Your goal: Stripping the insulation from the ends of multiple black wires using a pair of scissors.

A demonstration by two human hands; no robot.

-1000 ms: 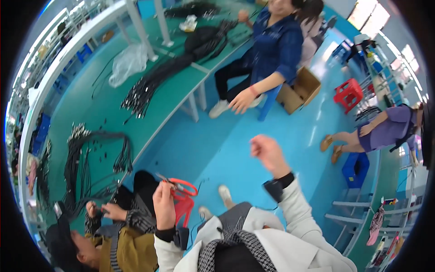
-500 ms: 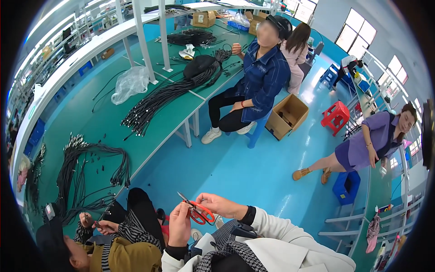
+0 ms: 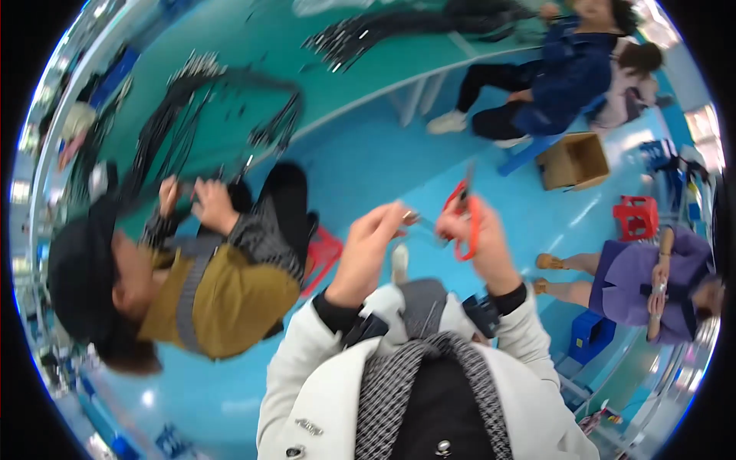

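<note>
My right hand (image 3: 489,247) is closed round a pair of scissors with red handles (image 3: 473,228), their dark blades pointing up and away from me. Left of it, my left hand (image 3: 369,251) pinches something small at the fingertips, with a brownish, shiny end showing. A thin dark strand, blurred by motion, seems to run between the two hands; I cannot make out its kind. Both hands are held up over my lap, above the blue floor, and stand a little apart.
At my left a person in a mustard vest and black cap works with both hands beside the green table (image 3: 253,38), which bears bundles of black cables (image 3: 165,115). Another seated person, a cardboard box (image 3: 571,165), a red stool (image 3: 635,218) and a blue stool (image 3: 590,333) are farther right.
The view has swung left and down. My hands, close together before, have moved apart; the scissors are now in my right hand with the blades pointing up.
</note>
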